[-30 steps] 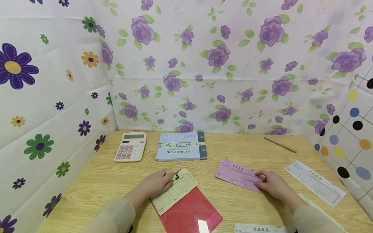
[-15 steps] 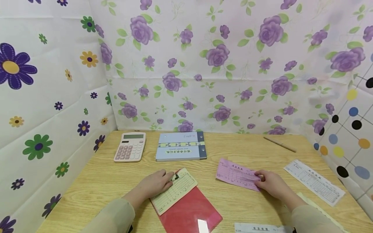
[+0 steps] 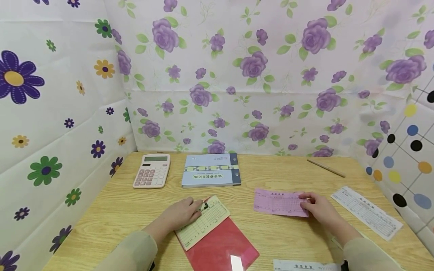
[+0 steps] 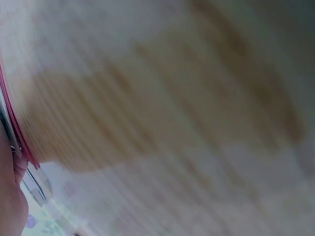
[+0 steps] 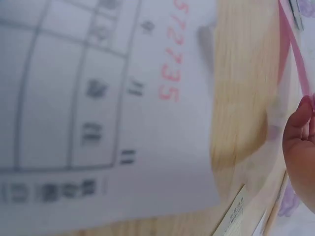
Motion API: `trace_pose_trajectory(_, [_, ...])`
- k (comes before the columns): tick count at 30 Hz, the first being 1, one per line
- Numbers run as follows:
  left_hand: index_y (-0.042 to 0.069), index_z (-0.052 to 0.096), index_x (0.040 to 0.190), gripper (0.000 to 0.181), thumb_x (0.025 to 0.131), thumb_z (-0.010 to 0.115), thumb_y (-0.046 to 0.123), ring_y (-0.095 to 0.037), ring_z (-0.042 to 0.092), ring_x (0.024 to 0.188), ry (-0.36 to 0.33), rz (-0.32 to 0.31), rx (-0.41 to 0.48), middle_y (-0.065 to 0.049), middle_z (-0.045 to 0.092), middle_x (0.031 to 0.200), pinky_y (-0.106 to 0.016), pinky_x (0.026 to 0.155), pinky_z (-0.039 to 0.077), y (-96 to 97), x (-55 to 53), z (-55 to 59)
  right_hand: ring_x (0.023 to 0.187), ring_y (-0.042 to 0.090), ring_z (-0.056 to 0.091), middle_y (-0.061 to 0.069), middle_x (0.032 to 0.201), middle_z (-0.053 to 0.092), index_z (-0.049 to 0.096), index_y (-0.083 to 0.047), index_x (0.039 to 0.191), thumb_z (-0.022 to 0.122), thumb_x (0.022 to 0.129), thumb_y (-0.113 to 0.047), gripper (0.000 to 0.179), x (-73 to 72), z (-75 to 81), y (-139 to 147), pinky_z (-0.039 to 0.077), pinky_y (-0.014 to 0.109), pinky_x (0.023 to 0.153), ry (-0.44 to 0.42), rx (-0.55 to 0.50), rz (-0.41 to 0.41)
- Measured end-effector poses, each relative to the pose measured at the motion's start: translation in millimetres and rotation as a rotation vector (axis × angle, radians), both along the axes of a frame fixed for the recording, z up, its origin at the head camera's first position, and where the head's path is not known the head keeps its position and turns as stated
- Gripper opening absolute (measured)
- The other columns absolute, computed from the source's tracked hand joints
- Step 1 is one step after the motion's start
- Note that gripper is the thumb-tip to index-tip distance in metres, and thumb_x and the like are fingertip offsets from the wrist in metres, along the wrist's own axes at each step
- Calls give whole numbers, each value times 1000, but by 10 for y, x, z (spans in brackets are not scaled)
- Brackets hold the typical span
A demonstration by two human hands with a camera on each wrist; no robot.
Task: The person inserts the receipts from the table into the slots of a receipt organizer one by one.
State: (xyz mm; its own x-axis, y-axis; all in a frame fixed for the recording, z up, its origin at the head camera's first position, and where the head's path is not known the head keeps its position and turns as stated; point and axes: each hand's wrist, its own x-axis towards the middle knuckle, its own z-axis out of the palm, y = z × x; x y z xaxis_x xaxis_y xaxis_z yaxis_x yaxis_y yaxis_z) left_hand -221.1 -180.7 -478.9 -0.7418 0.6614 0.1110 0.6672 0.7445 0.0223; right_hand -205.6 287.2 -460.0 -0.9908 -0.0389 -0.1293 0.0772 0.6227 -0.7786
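Note:
My left hand [image 3: 184,213] grips the top end of a red clip folder [image 3: 222,244], its fingers and thumb by the small black clip [image 3: 205,205]. Under the clip lies a yellow printed form [image 3: 207,222]. In the left wrist view, the hand [image 4: 15,191] shows only at the left edge, beside the red folder edge [image 4: 19,142]. My right hand [image 3: 322,210] pinches the right end of a pink receipt slip [image 3: 279,202] between thumb and fingers. The right wrist view shows this hand [image 5: 300,142] at its right edge.
A pink calculator [image 3: 152,171] and a blue account book [image 3: 211,170] stand at the back, a pen [image 3: 326,168] at the back right. A white slip [image 3: 366,212] lies right, another white slip [image 3: 305,265] at the front. A pale yellow slip [image 3: 376,250] is partly under the right forearm.
The pink slip has turned from a slant to nearly level, its right end rising with my right hand, which has shifted slightly away and right. The left hand and folder stay put.

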Motion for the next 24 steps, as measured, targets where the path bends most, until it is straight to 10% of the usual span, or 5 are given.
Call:
trace_pose_trajectory(8, [13, 52, 127, 37, 97, 50, 34, -9, 38, 64, 11, 1, -5, 1, 43, 81, -26, 58, 39, 4, 5, -7, 103, 30, 49, 21, 117, 53, 55, 0, 122, 57, 92, -18, 35, -45, 33, -2, 43, 41, 83, -5, 41, -2])
trace_pose_trajectory(24, [13, 52, 126, 36, 96, 51, 33, -10, 38, 64, 11, 7, 1, 1, 43, 81, -26, 57, 39, 7, 12, 12, 92, 17, 54, 14, 116, 52, 56, -3, 124, 60, 92, -21, 37, -169, 232, -511, 49, 33, 77, 8, -284, 137])
